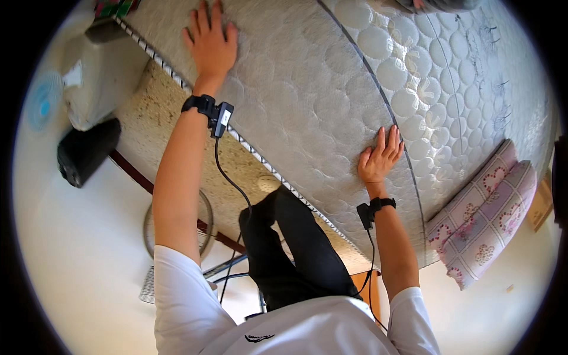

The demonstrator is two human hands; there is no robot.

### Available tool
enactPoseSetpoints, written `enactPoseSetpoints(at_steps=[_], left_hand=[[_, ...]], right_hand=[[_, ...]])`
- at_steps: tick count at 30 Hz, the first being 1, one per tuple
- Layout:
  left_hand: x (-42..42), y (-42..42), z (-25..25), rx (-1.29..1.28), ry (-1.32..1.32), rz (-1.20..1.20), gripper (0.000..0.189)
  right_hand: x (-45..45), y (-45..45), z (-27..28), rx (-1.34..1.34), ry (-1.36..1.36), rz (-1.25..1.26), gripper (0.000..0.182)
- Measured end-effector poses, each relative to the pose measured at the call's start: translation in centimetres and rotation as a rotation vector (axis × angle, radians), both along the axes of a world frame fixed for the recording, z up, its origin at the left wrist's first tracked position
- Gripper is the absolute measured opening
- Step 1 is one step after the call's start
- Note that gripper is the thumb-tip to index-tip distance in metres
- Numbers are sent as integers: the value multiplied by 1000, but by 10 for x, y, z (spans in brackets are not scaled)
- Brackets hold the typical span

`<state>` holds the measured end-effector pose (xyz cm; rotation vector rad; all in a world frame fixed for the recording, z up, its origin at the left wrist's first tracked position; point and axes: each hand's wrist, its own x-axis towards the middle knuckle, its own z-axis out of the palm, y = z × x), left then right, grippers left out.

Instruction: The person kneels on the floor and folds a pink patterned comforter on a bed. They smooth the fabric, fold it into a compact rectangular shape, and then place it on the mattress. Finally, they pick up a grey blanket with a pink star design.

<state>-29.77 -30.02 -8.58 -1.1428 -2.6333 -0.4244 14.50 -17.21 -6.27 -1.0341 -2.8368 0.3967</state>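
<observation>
A pale quilted mattress (pixel 301 97) with a circle pattern and striped edging lies before me. My left hand (pixel 214 51) rests palm down near its left edge, fingers spread. Further right, my right hand (pixel 380 155) lies on the quilted surface with its fingertips at a dark piping line (pixel 370 66). Neither hand holds anything. Beyond the piping, the fabric (pixel 410 84) is shinier, with bow motifs. Both wrists carry black strapped devices with cables; one device (pixel 222 120) is on the left wrist, another (pixel 365 216) on the right.
Two patterned pillows (pixel 483 217) lie at the right end. A grey object (pixel 443 4), partly cut off, is at the top. To the left are a plastic-wrapped bundle (pixel 106 75), a black bag (pixel 88 151) and a blue fan (pixel 44 104). A bicycle wheel (pixel 208 226) stands behind me.
</observation>
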Motion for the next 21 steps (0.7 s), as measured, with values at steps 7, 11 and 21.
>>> enactPoseSetpoints(at_steps=[7, 11, 21], left_hand=[[-21, 32, -5, 28, -75, 14, 58], [-21, 31, -1, 5, -73, 63, 58], [-27, 26, 15, -18, -259, 136, 62]], right_hand=[[7, 8, -4, 20, -29, -32, 64], [1, 7, -1, 15, -76, -10, 62], [-89, 122, 77, -41, 42, -172, 30]])
